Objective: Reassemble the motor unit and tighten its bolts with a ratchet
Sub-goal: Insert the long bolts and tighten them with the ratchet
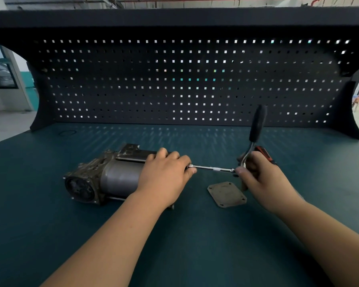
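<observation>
partly hidden, motor unit [116, 177] end in grip of left hand [166, 177]; ratchet [257, 124] head in right hand [261, 179]

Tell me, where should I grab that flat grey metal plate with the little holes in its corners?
Pinch the flat grey metal plate by its near edge, coming from above on your side. It lies flat on the dark green benchtop, so nothing sticks up to hold, and the right hand crowds its far corner. You would probably need to tip that edge up first.
</observation>
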`<state>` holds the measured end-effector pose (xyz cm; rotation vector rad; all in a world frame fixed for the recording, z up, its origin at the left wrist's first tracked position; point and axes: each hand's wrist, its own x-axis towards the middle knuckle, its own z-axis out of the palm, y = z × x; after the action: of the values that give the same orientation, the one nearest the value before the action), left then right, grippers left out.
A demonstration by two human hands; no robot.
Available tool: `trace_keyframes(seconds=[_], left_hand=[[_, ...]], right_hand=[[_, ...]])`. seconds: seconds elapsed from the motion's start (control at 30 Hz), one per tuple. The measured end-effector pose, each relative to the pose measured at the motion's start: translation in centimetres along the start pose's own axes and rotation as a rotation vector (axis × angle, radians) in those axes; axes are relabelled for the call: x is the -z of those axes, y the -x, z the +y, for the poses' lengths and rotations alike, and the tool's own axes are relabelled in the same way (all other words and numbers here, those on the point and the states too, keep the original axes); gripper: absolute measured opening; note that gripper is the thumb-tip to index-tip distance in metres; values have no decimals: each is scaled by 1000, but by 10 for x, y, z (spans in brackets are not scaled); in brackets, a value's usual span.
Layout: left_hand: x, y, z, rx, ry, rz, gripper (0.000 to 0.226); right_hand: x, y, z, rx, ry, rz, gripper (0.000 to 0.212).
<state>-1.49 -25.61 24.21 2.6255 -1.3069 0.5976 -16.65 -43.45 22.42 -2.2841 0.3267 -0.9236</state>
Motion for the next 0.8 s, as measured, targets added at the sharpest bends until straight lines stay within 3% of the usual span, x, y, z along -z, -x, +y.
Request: trace_keyframes(seconds=[0.13, 0.23, 0.3, 0.43, 0.53, 0.6, 0.7, 0.8], left_hand=[[0, 0, 0, 11, -3, 1, 38], [-1, 0, 0, 12, -9, 10, 39], [-2, 0, -1, 13, -4, 20, 40], [-2, 2, -2, 13, 14, 30, 41], [-1, 4, -2, 3, 39, 42, 39], [0, 4, -2, -2, 44, 37, 41], [2, 4, -2, -5, 22, 13, 47], [3, 3, -2, -5, 6, -15, 50]], right_hand=[[5, 1, 2, 230, 189, -31, 27], [4, 2, 2, 297, 208, -30, 21], [2, 2, 0, 223, 157, 18, 17], [-2, 0, -2, 160, 152, 49, 33], [-2, 0, -2, 61, 117, 20, 18], [-6, 1, -5, -84, -57, -5, 5], [-12, -3, -12, -256, -258, -32, 29], [-17, -7, -16, -502, -488, -38, 37]])
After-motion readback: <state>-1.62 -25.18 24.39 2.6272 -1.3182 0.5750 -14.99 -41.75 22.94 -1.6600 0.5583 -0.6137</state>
